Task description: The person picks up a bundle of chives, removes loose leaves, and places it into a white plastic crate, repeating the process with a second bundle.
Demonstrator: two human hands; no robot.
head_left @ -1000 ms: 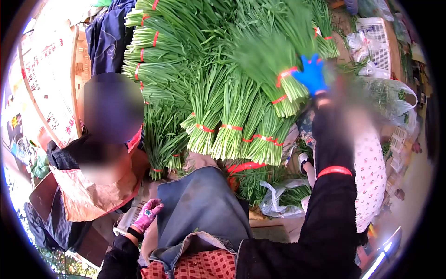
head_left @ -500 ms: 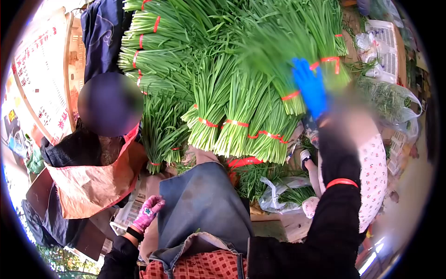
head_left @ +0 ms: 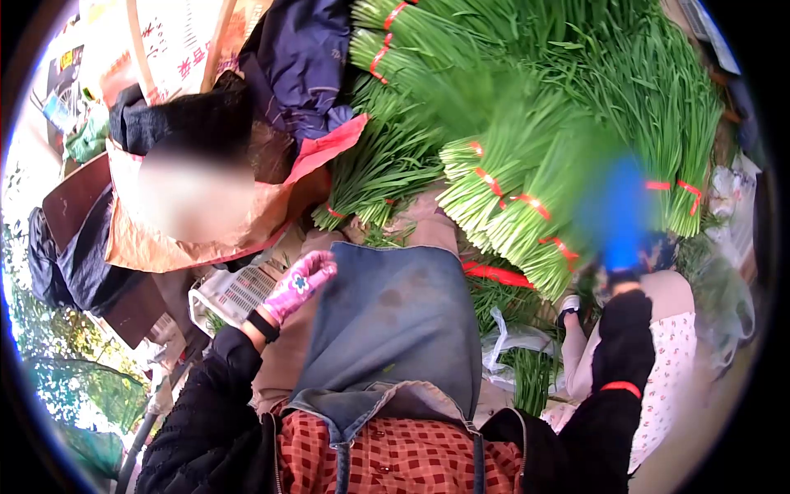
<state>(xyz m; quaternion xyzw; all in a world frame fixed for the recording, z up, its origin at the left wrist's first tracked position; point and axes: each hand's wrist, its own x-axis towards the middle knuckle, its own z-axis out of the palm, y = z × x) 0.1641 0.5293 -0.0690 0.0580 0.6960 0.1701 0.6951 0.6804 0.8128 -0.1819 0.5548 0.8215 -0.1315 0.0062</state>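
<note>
Several bunches of garlic chives [head_left: 527, 173], each tied with red bands, lie in a row in front of my lap. Their pale cut ends point towards me. My right hand [head_left: 621, 214], in a blue glove, is at the right end of this row; motion smears its fingers, so I cannot see whether it grips a bunch. Beside the left edge of my blue-grey apron [head_left: 395, 317] is my left hand [head_left: 300, 284], in a pink glove, with its fingers curled in and nothing visible in them.
More tied chives [head_left: 658, 107] are piled behind and to the right. An orange-lined sack [head_left: 197, 247] stands at left near a dark blue cloth [head_left: 296, 66]. Loose greens [head_left: 531, 379] lie by a plastic bag [head_left: 510, 342]. Someone's leg in flowered cloth [head_left: 666, 362] is at right.
My view has turned left, so the scene sits further right. My right hand, earlier sharp with its fingers stretched over a bunch, is now blurred. My left hand stays curled beside the apron.
</note>
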